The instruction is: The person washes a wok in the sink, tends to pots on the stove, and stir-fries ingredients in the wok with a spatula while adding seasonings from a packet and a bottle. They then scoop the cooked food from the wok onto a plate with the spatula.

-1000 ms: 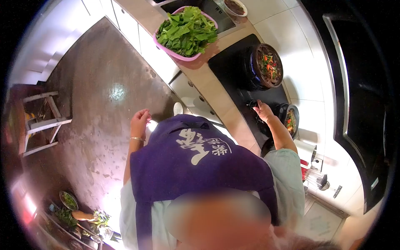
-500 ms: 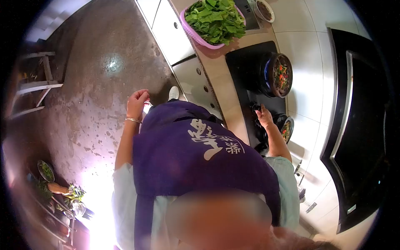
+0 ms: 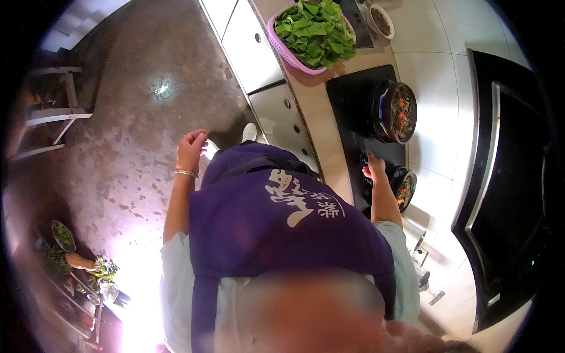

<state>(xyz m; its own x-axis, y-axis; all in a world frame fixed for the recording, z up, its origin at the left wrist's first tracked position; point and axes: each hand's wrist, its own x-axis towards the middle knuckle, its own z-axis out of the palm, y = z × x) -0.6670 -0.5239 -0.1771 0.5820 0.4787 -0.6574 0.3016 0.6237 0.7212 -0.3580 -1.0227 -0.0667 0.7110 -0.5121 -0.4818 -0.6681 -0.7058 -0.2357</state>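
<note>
At the front of the black gas stove (image 3: 347, 97), my right hand (image 3: 375, 169) is closed at a dark stove knob (image 3: 365, 159), its fingers partly hiding it. Just beyond stands a large dark pot (image 3: 395, 115) of food with red and green pieces; a bluish glow shows at its side. A smaller pan (image 3: 406, 191) of similar food is partly behind my right forearm. Over the floor, away from the counter, my left hand (image 3: 191, 150) hangs with fingers curled together and nothing visible in it.
A pink basket (image 3: 288, 56) of leafy greens (image 3: 315, 32) sits on the counter, with a white bowl (image 3: 381, 22) near the wall. The black range hood (image 3: 512, 176) is at the right. A wooden stool (image 3: 56, 115) and a rack with vegetables (image 3: 88, 265) stand at the left.
My right hand's fingers have curled in at the knob, where one pointed outward before. My left hand stays about the same. The whole view has shifted slightly.
</note>
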